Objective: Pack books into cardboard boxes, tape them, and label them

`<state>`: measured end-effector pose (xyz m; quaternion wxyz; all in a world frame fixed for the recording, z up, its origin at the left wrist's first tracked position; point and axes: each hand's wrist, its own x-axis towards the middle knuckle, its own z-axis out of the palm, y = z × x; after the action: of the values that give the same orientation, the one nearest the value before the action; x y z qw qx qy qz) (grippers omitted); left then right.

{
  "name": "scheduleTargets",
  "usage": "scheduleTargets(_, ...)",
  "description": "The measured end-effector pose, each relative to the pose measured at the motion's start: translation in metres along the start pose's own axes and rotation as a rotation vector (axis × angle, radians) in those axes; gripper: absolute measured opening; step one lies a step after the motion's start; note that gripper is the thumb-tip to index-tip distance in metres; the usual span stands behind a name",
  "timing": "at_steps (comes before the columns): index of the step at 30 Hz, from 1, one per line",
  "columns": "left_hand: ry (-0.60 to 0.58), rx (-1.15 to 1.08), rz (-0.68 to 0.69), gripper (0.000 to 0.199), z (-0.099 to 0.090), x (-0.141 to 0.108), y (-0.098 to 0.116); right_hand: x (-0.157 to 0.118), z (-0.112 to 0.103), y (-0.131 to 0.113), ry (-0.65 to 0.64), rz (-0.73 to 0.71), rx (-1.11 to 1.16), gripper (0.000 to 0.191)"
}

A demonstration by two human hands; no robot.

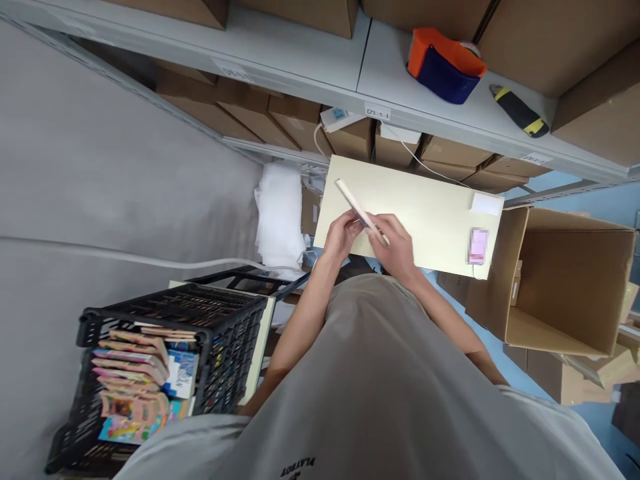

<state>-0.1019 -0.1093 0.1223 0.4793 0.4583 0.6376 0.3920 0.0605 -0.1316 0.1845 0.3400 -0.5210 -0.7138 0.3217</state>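
Both my hands are closed on a thin book (353,200), which I see nearly edge-on with its pale edge upward, so its cover cannot be made out. It is held tilted above the near edge of a cream-coloured table (425,207). My left hand (342,235) grips its lower left side. On the other side, my right hand (394,245) has its fingers around the lower right end. Some fingertips are hidden behind the book and the hands.
A black crate (225,347) with several books (133,373) stands at lower left. White packing sheets (280,220) hang left of the table. A large open carton (565,280) stands right. A shelf (300,57) overhead bears a tape dispenser (445,67) and a utility knife (520,112).
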Motion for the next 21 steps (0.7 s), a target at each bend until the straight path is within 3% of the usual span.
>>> scheduleTargets(2, 0.089, -0.340, -0.137, 0.014, -0.006, 0.005, -0.015, 0.006, -0.012, 0.019, 0.041, 0.059, 0.079, 0.038)
scheduleTargets(4, 0.191, -0.447, -0.175, 0.016, -0.017, 0.004, -0.026, 0.009, -0.020, 0.038, 0.072, 0.091, 0.130, 0.035)
scheduleTargets(7, 0.254, -0.336, 0.013, 0.018, -0.037, 0.000, -0.030, 0.008, -0.024, 0.058, 0.077, 0.076, 0.202, 0.025)
scheduleTargets(10, 0.218, -0.205, 0.209, 0.018, -0.053, 0.000, -0.024, 0.003, -0.017, 0.066, 0.083, 0.085, 0.301, 0.019)
scheduleTargets(12, 0.205, -0.168, 0.236, 0.013, -0.060, 0.002, -0.024, 0.003, -0.007, 0.069, 0.094, 0.154, 0.327, 0.021)
scheduleTargets(15, 0.205, -0.198, 0.135, 0.020, -0.066, 0.013, -0.037, 0.012, 0.015, 0.082, 0.101, 0.327, 0.312, 0.036)
scheduleTargets(18, 0.216, -0.240, -0.032, 0.029, -0.070, 0.031, -0.064, 0.029, 0.046, 0.106, 0.047, 0.486, 0.342, 0.053)
scheduleTargets(21, 0.198, -0.225, -0.195, 0.020, -0.076, 0.055, -0.094, 0.047, 0.082, 0.131, -0.021, 0.626, 0.346, 0.058)
